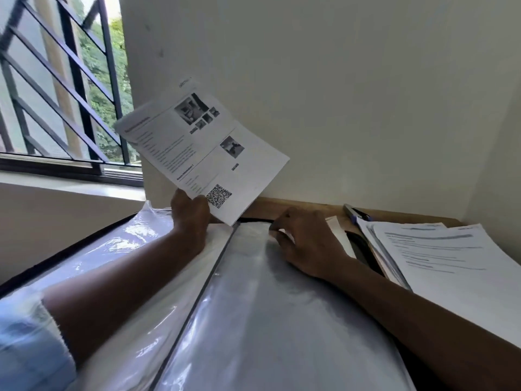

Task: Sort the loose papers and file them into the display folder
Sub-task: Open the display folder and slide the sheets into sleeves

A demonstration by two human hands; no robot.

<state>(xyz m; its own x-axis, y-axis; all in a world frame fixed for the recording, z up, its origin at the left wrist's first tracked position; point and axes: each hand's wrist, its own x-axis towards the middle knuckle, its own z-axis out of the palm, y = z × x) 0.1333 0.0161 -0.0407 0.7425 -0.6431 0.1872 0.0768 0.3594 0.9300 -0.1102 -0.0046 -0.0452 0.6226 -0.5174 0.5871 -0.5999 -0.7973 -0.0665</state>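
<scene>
Seemingly midway: left hand (190, 217) grips a printed white sheet (203, 153) above the clear-sleeved display folder (267, 306), right hand (307, 244) pinches its sleeve; stacked white papers (439, 258) wait beside.

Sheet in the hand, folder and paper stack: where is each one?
Sheet (203, 153): head view, middle of the printed page.
Folder (267, 306): head view, right-hand plastic sleeve.
Stack (451, 266): head view, top page.
</scene>
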